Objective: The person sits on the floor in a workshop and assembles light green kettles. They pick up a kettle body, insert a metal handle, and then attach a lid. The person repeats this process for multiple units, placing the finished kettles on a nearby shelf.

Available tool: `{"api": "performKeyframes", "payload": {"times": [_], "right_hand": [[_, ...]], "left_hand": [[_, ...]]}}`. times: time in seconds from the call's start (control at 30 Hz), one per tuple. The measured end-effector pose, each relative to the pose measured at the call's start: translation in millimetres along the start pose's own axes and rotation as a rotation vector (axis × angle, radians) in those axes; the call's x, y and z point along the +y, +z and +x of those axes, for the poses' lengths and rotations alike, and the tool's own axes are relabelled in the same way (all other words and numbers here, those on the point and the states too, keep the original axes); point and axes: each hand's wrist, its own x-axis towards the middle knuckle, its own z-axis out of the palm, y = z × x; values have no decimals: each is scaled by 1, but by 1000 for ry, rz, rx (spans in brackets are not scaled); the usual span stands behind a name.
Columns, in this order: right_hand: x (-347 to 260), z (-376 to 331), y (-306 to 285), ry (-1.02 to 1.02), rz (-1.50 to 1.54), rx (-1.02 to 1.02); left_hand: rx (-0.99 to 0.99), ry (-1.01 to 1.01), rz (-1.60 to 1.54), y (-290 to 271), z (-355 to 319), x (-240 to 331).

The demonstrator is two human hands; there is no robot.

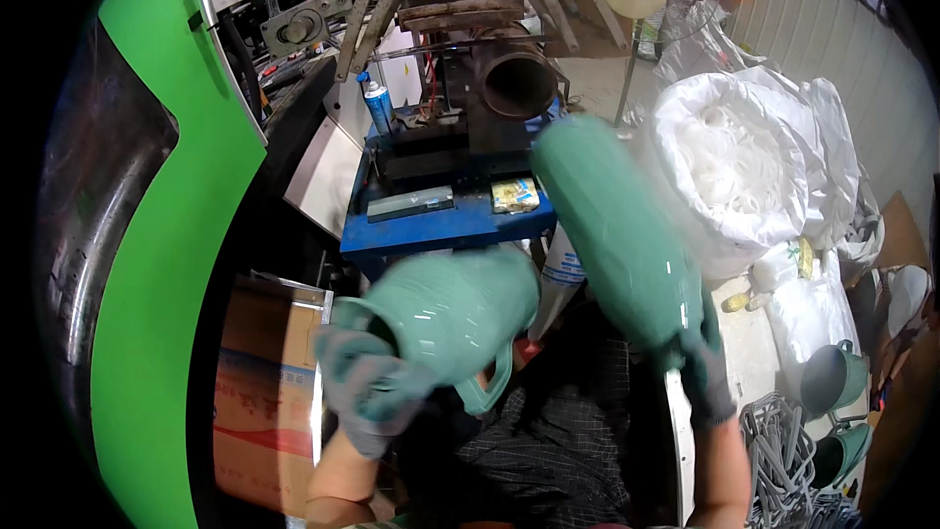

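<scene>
Both my hands wear grey-green gloves. My left hand (377, 387) is closed around the rim of a green plastic jug (455, 309), which lies on its side over my lap. The jug's mouth faces left, and its loop handle hangs below. On the right, a long green cylindrical vessel (617, 235) with a rounded far end leans up and away from me. My right hand (700, 372) grips its near end; part of that hand is hidden, and the vessel is smeared by motion.
Ahead stands a blue machine table (431, 233) with a metal tube (517, 86), a spray can (378, 106), a grey bar (411, 204) and a small packet (515, 196). White rings fill a sack (685, 196) at right, near green jugs (832, 379) and grey handles (778, 441). Cardboard boxes (259, 402) stand left.
</scene>
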Motion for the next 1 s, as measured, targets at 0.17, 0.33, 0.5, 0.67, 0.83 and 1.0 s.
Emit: {"api": "performKeyframes", "payload": {"times": [0.17, 0.33, 0.5, 0.67, 0.83, 1.0], "right_hand": [[-48, 95, 79, -76, -48, -23], [-33, 120, 137, -87, -124, -58], [-56, 180, 183, 292, 163, -28], [-23, 218, 209, 63, 19, -1], [13, 346, 209, 37, -156, 154], [26, 336, 260, 140, 384, 112]], "left_hand": [[-266, -1, -82, 49, -49, 14], [-434, -22, -280, 71, -77, 24], [-465, 46, -372, 79, -86, 38], [-478, 7, -253, 80, -99, 35], [-437, 88, -354, 104, -73, 50], [-517, 45, -291, 90, -97, 46]]}}
